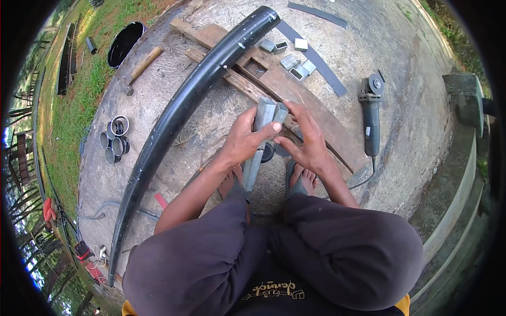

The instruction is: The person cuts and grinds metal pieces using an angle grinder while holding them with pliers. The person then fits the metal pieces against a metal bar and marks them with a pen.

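Note:
My left hand [245, 138] is wrapped round a long grey metal bar [253, 173], which stands between my feet with its upper end beyond my thumb. A short grey metal piece [281, 112] lies against the bar's upper end, and my right hand [307, 138] has its fingers and thumb around that piece. Just beyond both hands are wooden boards [300, 95] on the concrete. A long black pipe [184, 102] slants past my left hand and rests over the boards. Several short square tube pieces [298, 72] sit beyond the boards.
An angle grinder [371, 116] with its cable lies at the right. Flat dark strips [327, 72] are at the far side. A hammer [143, 68], several round pipe rings [112, 141] and a black bucket [126, 45] are at the left. Concrete ledges border the right.

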Available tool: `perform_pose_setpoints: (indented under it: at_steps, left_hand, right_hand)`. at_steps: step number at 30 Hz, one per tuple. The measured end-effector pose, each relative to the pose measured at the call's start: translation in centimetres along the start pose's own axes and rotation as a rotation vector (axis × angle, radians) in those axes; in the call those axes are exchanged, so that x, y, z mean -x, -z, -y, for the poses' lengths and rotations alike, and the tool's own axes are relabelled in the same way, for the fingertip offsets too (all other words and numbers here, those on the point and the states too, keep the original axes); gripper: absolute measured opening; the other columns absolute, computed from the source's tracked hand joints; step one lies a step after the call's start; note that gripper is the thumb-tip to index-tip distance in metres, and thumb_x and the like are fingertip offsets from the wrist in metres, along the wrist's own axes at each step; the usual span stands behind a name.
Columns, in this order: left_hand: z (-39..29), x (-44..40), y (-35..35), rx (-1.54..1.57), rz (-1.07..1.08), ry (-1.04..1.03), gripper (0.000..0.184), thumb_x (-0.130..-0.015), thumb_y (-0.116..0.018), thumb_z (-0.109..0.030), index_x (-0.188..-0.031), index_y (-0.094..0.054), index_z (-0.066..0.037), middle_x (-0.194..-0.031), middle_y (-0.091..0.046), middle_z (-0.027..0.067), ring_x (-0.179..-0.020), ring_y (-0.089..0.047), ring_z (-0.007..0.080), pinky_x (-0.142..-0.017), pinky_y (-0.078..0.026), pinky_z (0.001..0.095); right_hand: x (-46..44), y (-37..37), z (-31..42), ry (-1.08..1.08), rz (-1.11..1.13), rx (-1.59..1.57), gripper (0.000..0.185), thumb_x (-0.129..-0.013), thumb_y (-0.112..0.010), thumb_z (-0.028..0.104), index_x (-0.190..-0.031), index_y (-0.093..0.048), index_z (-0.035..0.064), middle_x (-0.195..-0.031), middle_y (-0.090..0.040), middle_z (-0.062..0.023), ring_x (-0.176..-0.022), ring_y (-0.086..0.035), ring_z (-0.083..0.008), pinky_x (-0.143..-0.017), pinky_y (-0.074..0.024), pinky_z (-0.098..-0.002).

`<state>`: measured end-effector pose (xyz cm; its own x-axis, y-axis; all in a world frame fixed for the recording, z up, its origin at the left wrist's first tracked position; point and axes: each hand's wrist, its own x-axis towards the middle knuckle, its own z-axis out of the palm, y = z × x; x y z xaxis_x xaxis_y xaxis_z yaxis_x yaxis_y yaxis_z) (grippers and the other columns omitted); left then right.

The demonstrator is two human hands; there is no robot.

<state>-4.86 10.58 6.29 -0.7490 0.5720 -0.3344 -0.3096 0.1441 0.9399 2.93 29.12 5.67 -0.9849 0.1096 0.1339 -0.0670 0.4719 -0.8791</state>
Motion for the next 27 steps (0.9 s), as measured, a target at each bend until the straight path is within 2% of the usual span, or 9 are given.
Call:
perform_pose_setpoints:
  at_steps: [4,5,8,12,13,14,18,25,27]
  left_hand:
    - [0.7,-1.1,-1.5,0.116,0.031,-0.003,0.056,-0.093,-0.080,-0.038,-0.124,-0.060,0.005,-0.112,-0.067,0.0094,-0.094,-0.065,0.0155,-0.084,-0.053,0.0320]
    - [1.3,-1.3,-1.4,-0.019,-0.033,-0.053,0.056,-0.092,-0.081,-0.037,-0.122,-0.061,0.006,-0.107,-0.067,0.0125,-0.095,-0.066,0.0183,-0.083,-0.055,0.0348]
    - [-0.5,-2.1,-1.6,-0.579,-0.120,-0.074,0.059,-0.090,-0.083,-0.037,-0.118,-0.060,0.009,-0.107,-0.066,0.0214,-0.095,-0.070,0.0296,-0.082,-0.057,0.0401]
    - [-1.1,-4.5,-3.4,-0.908,-0.111,-0.237,0.063,-0.086,-0.084,-0.038,-0.113,-0.057,0.012,-0.110,-0.062,0.0295,-0.095,-0.070,0.0463,-0.080,-0.058,0.0481]
    - [-1.3,-5.4,-4.1,-0.935,-0.079,-0.228,0.063,-0.086,-0.085,-0.038,-0.112,-0.057,0.012,-0.112,-0.061,0.0300,-0.095,-0.070,0.0487,-0.079,-0.058,0.0496]
    - [-1.4,-6.3,-4.8,-0.962,-0.047,-0.219,0.064,-0.085,-0.085,-0.038,-0.112,-0.057,0.013,-0.113,-0.061,0.0305,-0.095,-0.069,0.0512,-0.079,-0.058,0.0511]
    - [1.4,-9.0,-7.3,-1.014,-0.052,-0.269,0.061,-0.085,-0.084,-0.040,-0.110,-0.058,0.009,-0.114,-0.060,0.0282,-0.093,-0.071,0.0469,-0.075,-0.059,0.0509]
    - [3.9,-6.9,-6.1,-1.100,-0.187,-0.421,0.067,-0.084,-0.083,-0.039,-0.130,-0.060,0.004,-0.121,-0.056,0.0195,-0.116,-0.055,0.0384,-0.099,-0.043,0.0511]
    - [4.3,-6.1,-5.3,-1.041,-0.207,-0.455,0.066,-0.082,-0.084,-0.037,-0.130,-0.059,0.002,-0.117,-0.055,0.0185,-0.112,-0.055,0.0373,-0.097,-0.044,0.0490]
  right_hand:
    - [0.7,0.2,-2.0,-0.062,0.023,0.005,0.061,-0.083,-0.084,0.010,-0.138,-0.058,0.0043,-0.127,-0.066,-0.0214,-0.115,-0.068,-0.0386,-0.096,-0.0566,-0.0451]
    - [0.9,0.2,-2.6,-0.062,-0.069,0.010,0.058,-0.084,-0.084,0.010,-0.135,-0.059,0.0030,-0.123,-0.067,-0.0210,-0.103,-0.073,-0.0368,-0.087,-0.0593,-0.0434]
    - [1.4,2.0,-4.0,-0.250,-0.152,0.086,0.055,-0.084,-0.083,0.010,-0.133,-0.060,0.0018,-0.121,-0.067,-0.0217,-0.095,-0.074,-0.0349,-0.083,-0.0599,-0.0431]
    - [2.3,4.4,-6.1,-0.358,-0.204,0.426,0.054,-0.080,-0.086,0.012,-0.129,-0.064,0.0015,-0.104,-0.070,-0.0175,-0.084,-0.072,-0.0274,-0.074,-0.0594,-0.0377]
    - [2.2,4.8,-6.2,-0.407,-0.182,0.460,0.052,-0.080,-0.085,0.019,-0.124,-0.064,0.0024,-0.103,-0.067,-0.0194,-0.086,-0.069,-0.0365,-0.076,-0.0557,-0.0472]
    - [2.3,5.0,-6.3,-0.415,-0.187,0.493,0.051,-0.080,-0.085,0.020,-0.123,-0.064,0.0026,-0.102,-0.066,-0.0190,-0.085,-0.069,-0.0365,-0.075,-0.0551,-0.0476]
    - [2.6,5.7,-6.7,-0.424,-0.221,0.576,0.051,-0.080,-0.087,0.024,-0.120,-0.065,0.0026,-0.097,-0.065,-0.0175,-0.083,-0.067,-0.0364,-0.074,-0.0533,-0.0482]
    - [2.8,5.1,-6.2,-0.411,-0.280,0.522,0.052,-0.079,-0.089,0.032,-0.114,-0.066,0.0006,-0.093,-0.064,-0.0152,-0.081,-0.066,-0.0356,-0.069,-0.0525,-0.0478]
    - [2.4,4.5,-6.3,-0.379,-0.267,0.518,0.051,-0.079,-0.089,0.032,-0.112,-0.066,0.0001,-0.093,-0.063,-0.0154,-0.081,-0.066,-0.0352,-0.069,-0.0525,-0.0477]
